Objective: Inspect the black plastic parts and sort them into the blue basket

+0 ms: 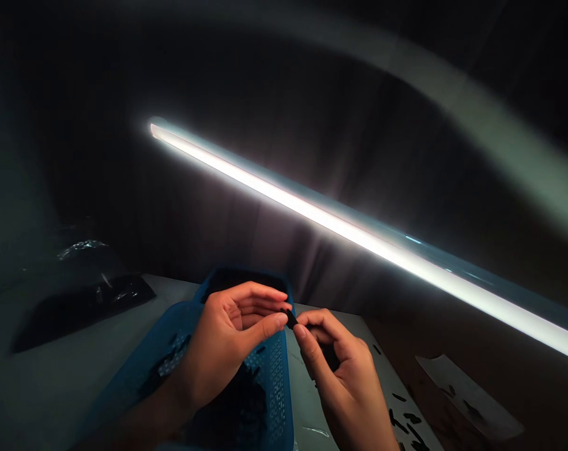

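Before me, a small black piece (290,319) sits between my two hands. My left hand (232,338) is closed, its thumb and fingertips at the upper left end of the piece. My right hand (342,369) pinches the other end between thumb and index finger. Something dark also shows within the curled fingers of my right hand, but its kind cannot be made out. Under my left hand and forearm stands a blue perforated plastic basket (278,382), with many small black pieces (241,401) inside.
Another blue basket (290,291) with dark contents stands behind. A dark plastic bag (91,307) lies on the white table (171,291) at left. Loose black strips (399,423) and a paper sheet (469,398) are at right. A bright tube light (312,213) crosses the view.
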`<action>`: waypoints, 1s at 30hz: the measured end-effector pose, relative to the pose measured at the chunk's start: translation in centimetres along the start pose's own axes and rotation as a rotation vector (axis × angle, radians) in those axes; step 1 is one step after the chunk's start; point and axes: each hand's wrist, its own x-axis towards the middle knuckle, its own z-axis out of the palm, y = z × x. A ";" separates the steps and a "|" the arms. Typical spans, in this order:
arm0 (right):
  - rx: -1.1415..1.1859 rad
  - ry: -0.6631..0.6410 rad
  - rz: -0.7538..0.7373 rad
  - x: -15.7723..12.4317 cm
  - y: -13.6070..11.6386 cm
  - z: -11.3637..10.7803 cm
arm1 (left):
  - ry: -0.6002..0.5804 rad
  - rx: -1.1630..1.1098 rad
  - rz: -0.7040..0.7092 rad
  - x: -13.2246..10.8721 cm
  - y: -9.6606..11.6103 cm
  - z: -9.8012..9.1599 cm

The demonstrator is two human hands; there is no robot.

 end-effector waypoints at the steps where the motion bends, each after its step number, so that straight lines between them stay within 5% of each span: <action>1: -0.008 -0.002 0.006 0.0 0.0 0.0 | 0.000 -0.001 0.002 0.0 0.0 0.0; 30: 0.072 -0.027 -0.030 -0.5 0.3 0.5 | -0.040 -0.028 -0.092 -0.1 0.4 -0.3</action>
